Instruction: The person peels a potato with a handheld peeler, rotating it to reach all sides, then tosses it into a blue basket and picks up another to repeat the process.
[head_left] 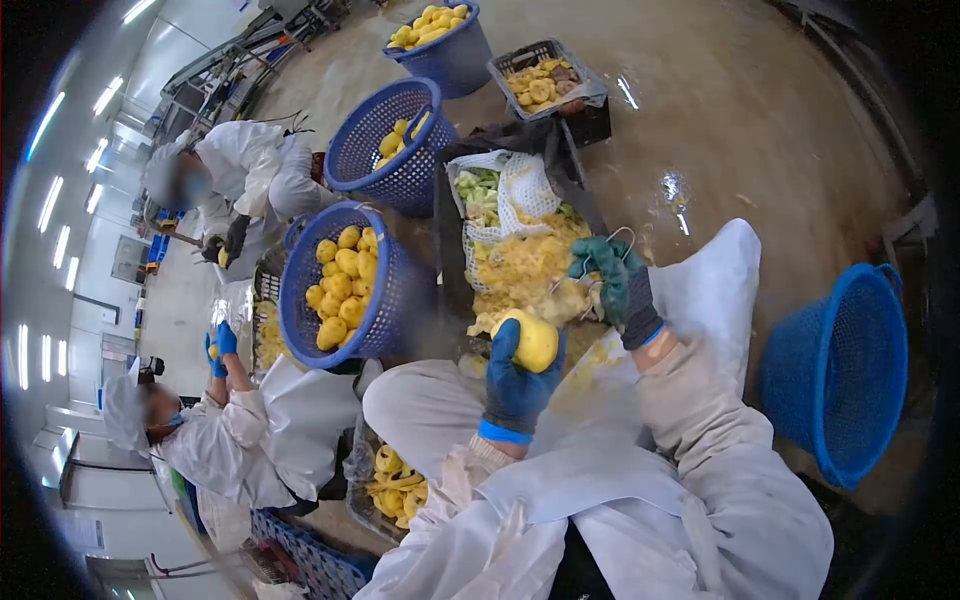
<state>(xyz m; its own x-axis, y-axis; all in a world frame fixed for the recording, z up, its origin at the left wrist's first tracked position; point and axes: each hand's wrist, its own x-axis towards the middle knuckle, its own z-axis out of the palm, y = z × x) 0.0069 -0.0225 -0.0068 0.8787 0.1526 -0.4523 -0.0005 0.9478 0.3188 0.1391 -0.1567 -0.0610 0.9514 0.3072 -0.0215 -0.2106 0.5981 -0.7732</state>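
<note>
My left hand (523, 378), in a blue glove, is wrapped around a smooth, rounded yellow fruit (533, 343) above my lap. Just to its right, my right hand (622, 285), in a green and dark glove, is closed on a thin bent metal wire tool (622, 236), whose looped end sticks out above the fingers. Stringy yellow pulp (545, 297) hangs about the lower wire beside the fruit. Beyond both hands stands a black-lined crate (455, 235) with yellow scraps, white netting (525, 185) and green trimmings.
A blue basket of yellow fruit (400, 300) stands left of the crate, with more baskets (430, 175) behind. A blue basket (865, 390) is at my right. A crate of yellow pieces (395, 485) sits by my left leg. Two people (225, 440) (240, 165) work at left.
</note>
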